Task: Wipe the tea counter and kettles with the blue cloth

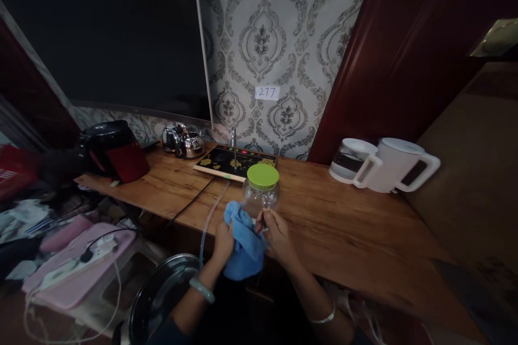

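A blue cloth (245,253) hangs bunched from my left hand (224,240), whose fingers are closed on it. My right hand (277,232) is closed in a pinch beside the cloth, just below the front of a clear glass jar (253,199). What lies between the right fingertips is too small and dim to make out. The jar stands upright near the table's front edge, with a bright green lid (263,176) on top. Behind it lies a black tea stove panel (218,160) with yellow flowers and a thin metal spout (233,148).
Metal kettles (192,145) and a red-black container (117,151) stand on the left of the wooden table (324,221). A glass kettle (350,161) and a white pitcher (399,167) are at right. A clear hose (207,223) runs down toward a dark round bin (141,291).
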The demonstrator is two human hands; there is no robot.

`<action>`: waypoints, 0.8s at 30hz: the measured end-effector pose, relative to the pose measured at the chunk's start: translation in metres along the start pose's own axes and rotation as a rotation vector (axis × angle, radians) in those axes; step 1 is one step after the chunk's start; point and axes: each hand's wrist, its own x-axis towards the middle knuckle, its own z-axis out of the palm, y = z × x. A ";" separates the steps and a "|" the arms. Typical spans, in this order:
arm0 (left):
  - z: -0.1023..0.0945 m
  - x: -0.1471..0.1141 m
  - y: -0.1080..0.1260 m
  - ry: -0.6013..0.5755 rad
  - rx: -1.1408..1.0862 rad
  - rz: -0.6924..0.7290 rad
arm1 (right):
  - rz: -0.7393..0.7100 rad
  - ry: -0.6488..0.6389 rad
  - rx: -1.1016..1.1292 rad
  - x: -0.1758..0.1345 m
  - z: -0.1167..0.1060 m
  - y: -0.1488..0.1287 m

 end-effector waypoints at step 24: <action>0.044 -0.069 0.108 -0.562 -0.121 0.042 | 0.224 0.439 -0.097 -0.098 -0.088 -0.018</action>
